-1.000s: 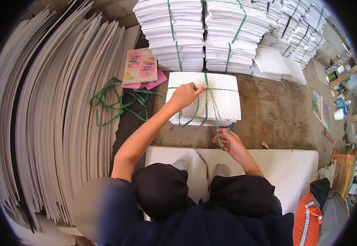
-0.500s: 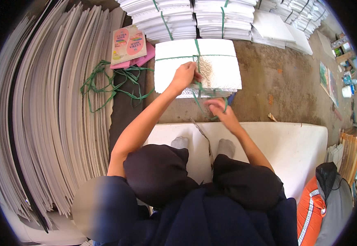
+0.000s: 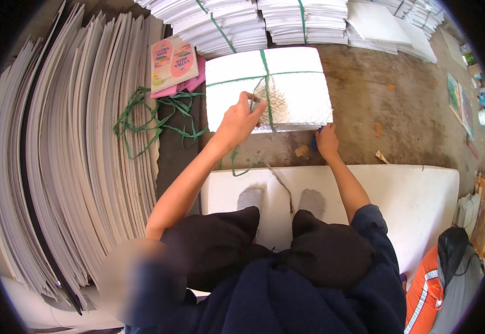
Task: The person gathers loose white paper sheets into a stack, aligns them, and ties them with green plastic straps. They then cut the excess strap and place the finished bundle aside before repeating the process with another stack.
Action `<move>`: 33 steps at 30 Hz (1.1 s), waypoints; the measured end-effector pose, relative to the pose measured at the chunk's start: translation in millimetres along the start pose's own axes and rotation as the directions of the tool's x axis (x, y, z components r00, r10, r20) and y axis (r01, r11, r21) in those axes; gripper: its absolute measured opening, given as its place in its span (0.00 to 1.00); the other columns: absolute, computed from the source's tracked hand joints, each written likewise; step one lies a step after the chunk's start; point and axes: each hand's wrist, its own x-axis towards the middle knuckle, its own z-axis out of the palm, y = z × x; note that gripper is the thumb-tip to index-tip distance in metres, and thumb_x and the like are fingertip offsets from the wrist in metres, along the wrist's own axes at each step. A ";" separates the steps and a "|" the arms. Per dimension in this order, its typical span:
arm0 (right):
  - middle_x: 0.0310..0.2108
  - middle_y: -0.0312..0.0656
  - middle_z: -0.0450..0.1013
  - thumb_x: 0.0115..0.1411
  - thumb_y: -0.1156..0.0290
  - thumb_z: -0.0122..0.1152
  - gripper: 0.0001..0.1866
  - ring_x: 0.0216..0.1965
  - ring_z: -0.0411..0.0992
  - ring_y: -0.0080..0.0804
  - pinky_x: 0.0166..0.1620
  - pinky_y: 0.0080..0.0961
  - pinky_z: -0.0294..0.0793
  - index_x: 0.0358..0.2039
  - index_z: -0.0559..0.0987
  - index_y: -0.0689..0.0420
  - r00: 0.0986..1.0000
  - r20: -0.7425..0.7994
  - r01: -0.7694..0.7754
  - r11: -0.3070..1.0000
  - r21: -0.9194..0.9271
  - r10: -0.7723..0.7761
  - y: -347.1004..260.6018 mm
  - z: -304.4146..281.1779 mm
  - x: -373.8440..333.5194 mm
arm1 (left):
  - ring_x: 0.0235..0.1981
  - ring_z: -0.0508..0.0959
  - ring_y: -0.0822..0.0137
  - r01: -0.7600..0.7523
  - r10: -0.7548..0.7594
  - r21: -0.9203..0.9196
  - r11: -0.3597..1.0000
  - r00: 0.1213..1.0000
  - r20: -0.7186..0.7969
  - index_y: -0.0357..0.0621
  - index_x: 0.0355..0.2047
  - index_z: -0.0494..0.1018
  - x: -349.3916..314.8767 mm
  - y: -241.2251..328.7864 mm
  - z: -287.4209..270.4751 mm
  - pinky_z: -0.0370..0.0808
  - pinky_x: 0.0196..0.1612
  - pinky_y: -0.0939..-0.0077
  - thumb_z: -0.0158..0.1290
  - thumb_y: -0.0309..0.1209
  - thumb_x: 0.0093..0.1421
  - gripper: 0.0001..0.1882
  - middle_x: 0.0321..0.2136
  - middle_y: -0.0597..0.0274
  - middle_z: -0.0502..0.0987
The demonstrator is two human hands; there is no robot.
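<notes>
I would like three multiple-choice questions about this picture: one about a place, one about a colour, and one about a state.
1. Where does the pink booklet lie?
A. left of the tied white bundle
B. on top of the bundle
C. on the white mat

2. What colour is the string around the bundle?
A. red
B. green
C. blue

3. What is the left hand doing?
A. resting flat on the mat
B. holding the booklet
C. pinching the string on the bundle

Answers:
1. A, the booklet lies on the floor beside the bundle's left edge.
2. B, the crossed bands are green, like the loose string nearby.
3. C, its fingers close on the string, while the right hand is at the bundle's near edge.
</notes>
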 end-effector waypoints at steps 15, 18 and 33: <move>0.16 0.35 0.60 0.62 0.64 0.35 0.15 0.15 0.61 0.19 0.19 0.18 0.64 0.44 0.64 0.59 0.992 -0.091 0.006 0.707 0.707 0.082 -40.2 -161.3 -7.8 | 0.15 0.57 0.74 -0.209 0.096 -0.390 0.897 0.953 -0.289 0.33 0.20 0.64 18.1 -27.1 11.4 0.59 0.20 0.75 0.42 0.36 0.60 0.18 0.10 0.62 0.59; 0.14 0.30 0.59 0.63 0.62 0.39 0.14 0.15 0.60 0.15 0.18 0.15 0.61 0.44 0.65 0.56 0.981 0.048 0.110 0.738 0.665 -0.190 -114.3 -167.1 -43.5 | 0.16 0.54 0.78 -0.247 0.088 -0.493 0.834 0.942 -0.323 0.33 0.18 0.62 20.0 -41.4 11.9 0.56 0.18 0.77 0.44 0.34 0.59 0.17 0.10 0.67 0.56; 0.19 0.56 0.69 0.61 0.68 0.42 0.10 0.21 0.69 0.56 0.23 0.45 0.65 0.39 0.61 0.60 0.902 0.086 0.406 0.899 0.165 -0.423 -176.9 -114.8 -82.1 | 0.15 0.53 0.77 -0.284 0.107 -0.500 0.818 0.930 -0.353 0.33 0.17 0.61 15.1 -37.3 13.8 0.55 0.17 0.76 0.45 0.30 0.55 0.14 0.10 0.61 0.55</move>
